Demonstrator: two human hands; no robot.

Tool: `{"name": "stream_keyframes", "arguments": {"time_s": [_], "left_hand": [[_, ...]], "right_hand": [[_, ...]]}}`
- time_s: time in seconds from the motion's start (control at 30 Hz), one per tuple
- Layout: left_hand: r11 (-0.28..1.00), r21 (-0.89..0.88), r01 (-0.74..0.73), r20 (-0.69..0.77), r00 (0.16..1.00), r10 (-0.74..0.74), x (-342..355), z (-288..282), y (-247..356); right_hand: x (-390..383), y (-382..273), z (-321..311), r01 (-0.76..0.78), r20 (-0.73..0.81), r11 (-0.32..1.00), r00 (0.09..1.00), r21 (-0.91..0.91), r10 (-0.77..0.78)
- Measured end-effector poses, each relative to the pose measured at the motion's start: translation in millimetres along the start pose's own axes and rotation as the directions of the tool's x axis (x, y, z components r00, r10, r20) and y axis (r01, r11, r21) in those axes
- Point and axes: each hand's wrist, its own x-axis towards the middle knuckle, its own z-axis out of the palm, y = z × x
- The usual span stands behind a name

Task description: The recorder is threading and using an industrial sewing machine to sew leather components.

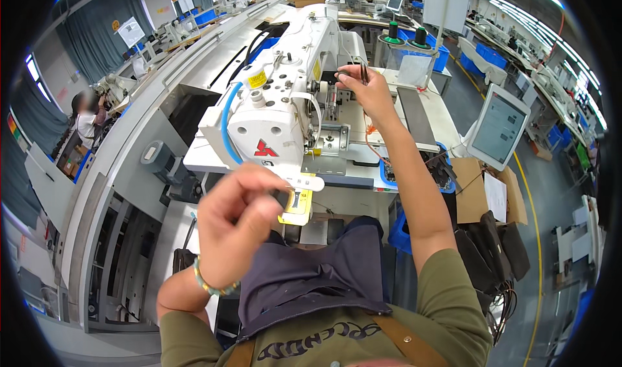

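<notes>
Evidently the white sewing machine (278, 107) stood with its near end toward the person so that both hands could reach it. The right hand (366, 89) was at the machine's right side, its fingertips bent in toward the exposed metal parts (332, 101). It gripped a slim dark tool (365, 75), perhaps tweezers, tucked upright between its fingers, apparently to leave the fingertips free. The left hand (236, 214), blurred, hung before the machine's near end, thumb and forefinger curled toward each other near a yellow plate (297, 213); whether they pinched anything could not be told. Right of the machine, a tablet (499, 128) leaned with its screen toward the person, likely for easy reading, and a blue tray (450, 188) held dark pieces, presumably for the right hand's convenience.
</notes>
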Motion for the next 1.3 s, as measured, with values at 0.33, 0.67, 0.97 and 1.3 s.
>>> {"name": "stream_keyframes", "arguments": {"time_s": [0.33, 0.67, 0.97, 1.3], "left_hand": [[0.647, -0.610, 0.457, 0.285, 0.889, -0.359, -10, -1, -28], [0.683, -0.421, 0.597, 0.501, 0.781, -0.373, -31, 6, -42], [0.522, -0.567, 0.637, 0.515, 0.769, -0.379, -38, 8, -65], [0.567, -0.574, 0.591, 0.491, 0.802, -0.339, -32, 11, -69]], "right_hand": [[-2, -16, 9, 0.060, -0.015, 0.998, 0.998, -0.014, -0.060], [12, -62, 50, 0.450, 0.042, 0.813, 0.882, -0.370, -0.469], [46, -66, 77, 0.573, 0.299, 0.597, 0.813, -0.561, -0.499], [52, -61, 79, 0.633, 0.385, 0.532, 0.770, -0.562, -0.509]]}}
